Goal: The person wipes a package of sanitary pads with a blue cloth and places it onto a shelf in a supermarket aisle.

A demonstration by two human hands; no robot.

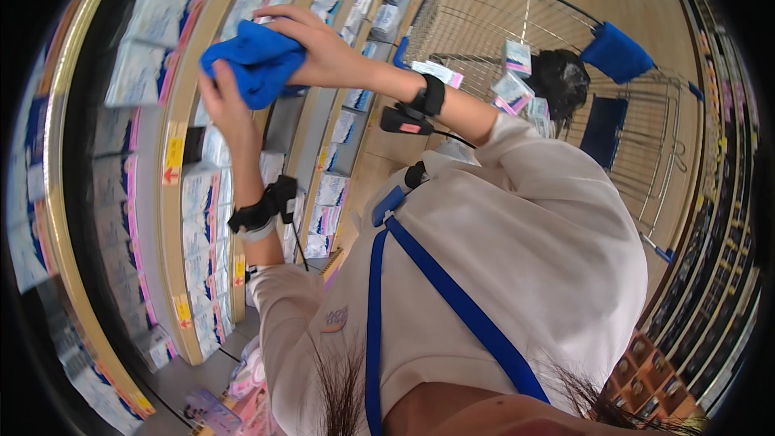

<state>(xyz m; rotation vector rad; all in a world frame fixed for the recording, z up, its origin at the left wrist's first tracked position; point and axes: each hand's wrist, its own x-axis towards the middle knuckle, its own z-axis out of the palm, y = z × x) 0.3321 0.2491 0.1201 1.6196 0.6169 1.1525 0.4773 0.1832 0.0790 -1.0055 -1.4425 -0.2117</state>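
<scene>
A crumpled blue cloth (257, 66) is held up in front of the shelves at upper left. My left hand (227, 97) pinches its lower left side between thumb and fingers. At the cloth's upper right, my right hand (321, 48) grips it, fingers bent over the top edge. The folds hide part of the fingertips. Behind the cloth, white and blue packs (145, 42) line the shelf boards, which carry yellow price tags (174, 151).
A wire shopping cart (496, 0) stands to the right, holding several small packs (513, 91) and a black object (560, 82). Another blue cloth (617, 53) hangs on it. Shelving (714, 206) runs along the far right. Pink packages (251, 387) lie low at the left.
</scene>
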